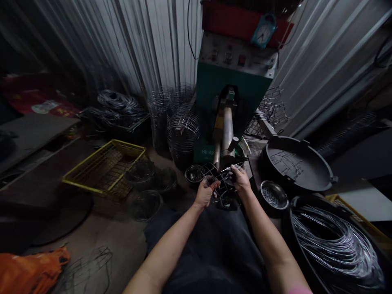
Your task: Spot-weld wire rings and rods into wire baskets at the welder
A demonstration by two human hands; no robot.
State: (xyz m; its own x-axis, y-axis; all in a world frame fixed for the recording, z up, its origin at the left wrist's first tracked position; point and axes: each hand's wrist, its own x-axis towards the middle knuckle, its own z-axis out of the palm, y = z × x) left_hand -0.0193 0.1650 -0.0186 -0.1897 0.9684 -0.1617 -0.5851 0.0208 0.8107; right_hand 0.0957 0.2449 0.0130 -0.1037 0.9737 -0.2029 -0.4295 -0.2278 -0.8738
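A small wire rack (224, 176) of crossed metal rods is held low in front of the machine. My left hand (207, 192) is closed on its near left side, with an orange covering showing on a finger or thumb. On the right side, my right hand (240, 179) pinches the rack's edge. Just beyond the hands stands a green machine (235, 75) that looks like a spot welder. Its thick metal arm (227, 128) reaches down close to the rack; whether they touch I cannot tell. Dim light hides the fingertips partly.
At right are a round black pan (317, 175), a metal bowl of short wire pieces (273, 196) and a tub of wire rings (337, 241). Leftward lie a yellow crate (104, 165) and several dark round baskets (147, 204). Stacked wire baskets (183, 128) stand behind.
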